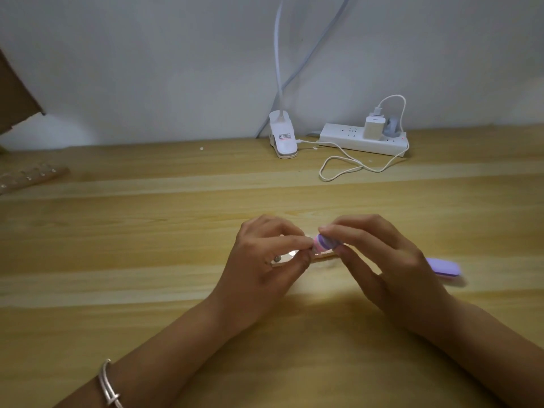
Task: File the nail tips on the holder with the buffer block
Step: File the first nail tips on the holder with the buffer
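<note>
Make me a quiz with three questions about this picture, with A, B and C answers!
1. Where is the power strip?
A. At the back of the table, by the wall
B. Under the wrists
C. On the floor

2. What colour is the top of the buffer block?
A. Green
B. Purple
C. Black

3. What is the right hand doing?
A. Lying flat
B. Gripping the buffer block
C. Waving in the air

Answers:
1 A, it lies along the wall at the far right.
2 B, its purple end sticks out beyond the hand.
3 B, its fingers curl round the block, while the left hand pinches the holder.
</note>
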The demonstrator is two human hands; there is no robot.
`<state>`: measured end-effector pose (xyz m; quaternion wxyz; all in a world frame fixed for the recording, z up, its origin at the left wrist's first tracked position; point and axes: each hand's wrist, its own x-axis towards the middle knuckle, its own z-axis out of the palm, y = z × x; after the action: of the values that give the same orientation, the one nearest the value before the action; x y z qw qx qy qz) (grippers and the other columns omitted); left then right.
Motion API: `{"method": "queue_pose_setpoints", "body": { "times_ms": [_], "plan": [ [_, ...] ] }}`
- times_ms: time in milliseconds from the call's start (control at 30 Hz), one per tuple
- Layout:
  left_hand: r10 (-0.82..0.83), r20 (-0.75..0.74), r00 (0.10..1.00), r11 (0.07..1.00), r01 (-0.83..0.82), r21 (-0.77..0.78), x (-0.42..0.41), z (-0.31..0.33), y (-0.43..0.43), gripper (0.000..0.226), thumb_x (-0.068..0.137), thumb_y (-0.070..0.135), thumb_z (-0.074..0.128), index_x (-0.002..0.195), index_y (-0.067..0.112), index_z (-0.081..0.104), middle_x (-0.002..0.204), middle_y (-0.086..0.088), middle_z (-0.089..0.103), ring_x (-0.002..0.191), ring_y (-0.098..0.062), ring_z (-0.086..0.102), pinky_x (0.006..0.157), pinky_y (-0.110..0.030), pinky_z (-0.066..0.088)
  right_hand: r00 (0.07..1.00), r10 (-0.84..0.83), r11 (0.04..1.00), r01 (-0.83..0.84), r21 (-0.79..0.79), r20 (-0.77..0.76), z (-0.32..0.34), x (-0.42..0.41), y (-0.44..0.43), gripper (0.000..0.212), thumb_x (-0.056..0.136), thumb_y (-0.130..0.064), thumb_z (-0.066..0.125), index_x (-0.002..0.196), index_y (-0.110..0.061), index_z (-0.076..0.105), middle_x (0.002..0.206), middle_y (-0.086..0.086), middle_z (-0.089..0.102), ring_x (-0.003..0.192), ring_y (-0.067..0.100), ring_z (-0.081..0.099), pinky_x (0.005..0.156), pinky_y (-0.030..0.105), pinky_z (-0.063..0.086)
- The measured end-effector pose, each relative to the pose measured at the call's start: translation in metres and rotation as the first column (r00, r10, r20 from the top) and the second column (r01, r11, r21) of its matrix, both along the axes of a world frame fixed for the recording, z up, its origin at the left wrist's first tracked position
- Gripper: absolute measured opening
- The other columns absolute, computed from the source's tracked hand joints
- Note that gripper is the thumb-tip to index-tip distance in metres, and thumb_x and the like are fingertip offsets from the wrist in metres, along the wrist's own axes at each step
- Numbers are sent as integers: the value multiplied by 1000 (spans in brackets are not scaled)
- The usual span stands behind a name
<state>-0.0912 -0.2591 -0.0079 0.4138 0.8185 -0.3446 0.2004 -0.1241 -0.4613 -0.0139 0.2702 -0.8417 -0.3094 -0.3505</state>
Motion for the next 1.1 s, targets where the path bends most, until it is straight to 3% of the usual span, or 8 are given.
{"method": "queue_pose_setpoints", "body": {
  "times_ms": [233,400,567,767,867,1100],
  "plan": [
    [-13,15,1000,998,12,63,0,0,3,14,85,18,68,97,18,77,89,6,67,88,-10,55,84,-37,40,996,84,995,-83,-53,19,-2,0,2,22,98,0,58,115,1,71,110,11,67,102,25,66,91,32,52],
    [-10,5,1000,997,10,82,-1,1,0,12,86,16,68,94,15,77,89,5,67,88,-13,57,84,-40,41,999,36,999,-36,-40,-4,-1,3,-7,21,95,3,60,113,3,71,110,12,67,100,26,66,88,37,53],
    [-13,1,1000,995,13,101,-1,1,4,16,87,17,65,98,16,77,92,4,68,92,-15,58,87,-39,40,996,89,993,-88,-73,9,-1,-1,2,20,98,-1,58,112,3,72,109,11,68,101,24,66,92,28,51],
    [3,15,1000,995,-4,103,-1,1,2,13,86,18,67,94,17,78,88,6,66,87,-8,54,84,-41,42,997,70,996,-71,-49,-10,1,2,-7,24,95,4,60,115,2,72,109,14,69,99,28,67,87,34,54],
    [-2,20,1000,994,-1,105,-1,1,4,14,85,18,67,95,19,77,89,6,67,89,-11,57,84,-40,42,991,135,987,-135,-85,1,-2,-1,-2,26,95,5,58,118,1,70,111,14,68,100,26,65,91,30,50],
    [2,-25,1000,997,0,80,1,0,2,17,85,20,67,97,15,78,88,4,68,88,-13,56,80,-41,45,996,88,993,-88,-81,-8,1,3,-6,29,88,11,63,114,2,73,109,14,69,100,29,67,87,35,53]
  ]
}}
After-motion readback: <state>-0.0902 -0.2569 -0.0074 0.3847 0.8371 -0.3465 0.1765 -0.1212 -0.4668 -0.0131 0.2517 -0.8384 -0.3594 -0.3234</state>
